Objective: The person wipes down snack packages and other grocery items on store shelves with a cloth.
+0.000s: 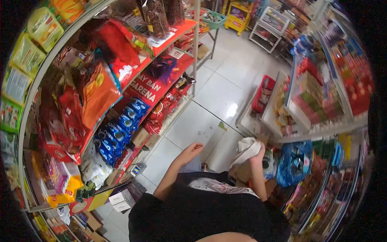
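Observation:
My right hand (259,154) is closed around a crumpled white cloth (246,148), which hangs over the fingers on its left side. Below that hand are a brown cardboard box and a blue plastic bag (296,161) with goods in it, just to the right. My left hand (192,152) is held out over the tiled floor in front of my body. It holds nothing, and its fingers are loosely bent. Nearest to it on the left is the lower end of a red shelf unit (161,90).
Packed shelves rise on my left, with blue Oreo packs (121,129) and hanging red bags (74,117). To the right stand more loaded shelves and a red basket (264,93). A white tiled aisle (219,82) runs ahead towards a yellow rack (238,18) and a white cart (269,29).

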Available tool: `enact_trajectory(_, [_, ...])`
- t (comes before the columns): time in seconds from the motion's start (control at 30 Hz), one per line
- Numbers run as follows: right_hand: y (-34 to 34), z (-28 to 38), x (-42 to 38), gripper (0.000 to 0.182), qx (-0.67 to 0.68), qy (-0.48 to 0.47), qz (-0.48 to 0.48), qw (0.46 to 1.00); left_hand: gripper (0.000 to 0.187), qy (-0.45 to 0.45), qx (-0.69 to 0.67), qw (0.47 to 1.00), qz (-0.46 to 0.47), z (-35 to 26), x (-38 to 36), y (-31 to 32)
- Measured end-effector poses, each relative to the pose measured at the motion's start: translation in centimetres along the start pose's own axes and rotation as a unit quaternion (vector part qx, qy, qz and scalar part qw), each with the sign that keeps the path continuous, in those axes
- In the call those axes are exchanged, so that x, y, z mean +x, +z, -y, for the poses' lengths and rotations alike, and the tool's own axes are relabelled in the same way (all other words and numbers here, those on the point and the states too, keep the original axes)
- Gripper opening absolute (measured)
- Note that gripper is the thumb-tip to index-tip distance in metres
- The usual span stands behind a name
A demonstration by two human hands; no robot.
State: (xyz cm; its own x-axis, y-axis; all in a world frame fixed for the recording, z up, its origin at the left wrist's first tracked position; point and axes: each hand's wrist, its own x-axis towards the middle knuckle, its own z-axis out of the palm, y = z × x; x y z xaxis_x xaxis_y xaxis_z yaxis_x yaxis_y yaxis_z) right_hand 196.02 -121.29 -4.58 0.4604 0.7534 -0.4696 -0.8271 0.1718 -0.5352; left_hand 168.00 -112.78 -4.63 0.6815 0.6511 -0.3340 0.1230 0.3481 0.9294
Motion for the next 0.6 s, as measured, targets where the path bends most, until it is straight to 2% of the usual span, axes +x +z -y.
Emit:
enact_trajectory(0.03, [1.8,0.9,2.9,0.016,-0.024,-0.009,-0.025,0.999,0.027,0.006,0.015,0.999,-0.039,-0.7,1.1,-0.8])
enact_trajectory(0.07, [3.8,1.6,5.3,0.018,-0.049,-0.009,0.000,0.999,0.026,0.011,0.031,0.997,-0.076,-1.2,2.2,-1.6])
enact_trajectory(0.13, [8.2,2.3,9.8,0.018,-0.020,0.024,0.008,0.999,0.027,0.015,-0.003,0.994,-0.111,-1.0,4.4,-3.5])
enact_trajectory(0.17, [9.7,2.4,12.2,0.018,-0.014,0.019,0.006,1.000,0.027,0.033,-0.029,0.990,-0.134,-1.1,6.5,-4.8])
enact_trajectory(0.2, [10.7,2.2,14.9,0.019,-0.006,0.009,0.003,1.000,0.028,0.012,-0.040,0.988,-0.150,-1.0,8.6,-6.1])
enact_trajectory(0.23, [11.3,1.8,17.5,0.020,-0.019,-0.009,0.008,1.000,0.028,0.005,-0.052,0.988,-0.148,-1.8,10.4,-7.4])
enact_trajectory(0.3, [15.5,1.3,20.1,0.018,0.031,0.056,0.016,0.998,0.028,0.001,-0.059,0.989,-0.138,-5.1,14.3,-10.2])
enact_trajectory(0.37, [17.9,1.0,22.3,0.017,0.048,0.069,0.005,0.996,0.028,0.017,0.024,0.988,-0.155,-8.3,17.8,-12.4])
enact_trajectory(0.4, [19.6,1.0,23.6,0.016,0.042,0.069,0.008,0.997,0.026,0.071,0.009,0.986,-0.151,-9.1,20.0,-13.7])
enact_trajectory(0.5, [22.5,2.4,28.1,0.016,0.054,0.069,0.010,0.996,0.021,0.092,0.067,0.976,-0.186,-15.8,25.3,-15.5])
enact_trajectory(0.57, [23.6,3.2,30.4,0.016,0.077,0.055,0.026,0.995,0.018,0.204,0.012,0.954,-0.221,-19.3,28.5,-15.9])
enact_trajectory(0.6, [23.7,3.5,31.9,0.016,0.080,0.055,0.026,0.995,0.018,0.204,0.015,0.954,-0.220,-20.9,29.9,-15.9])
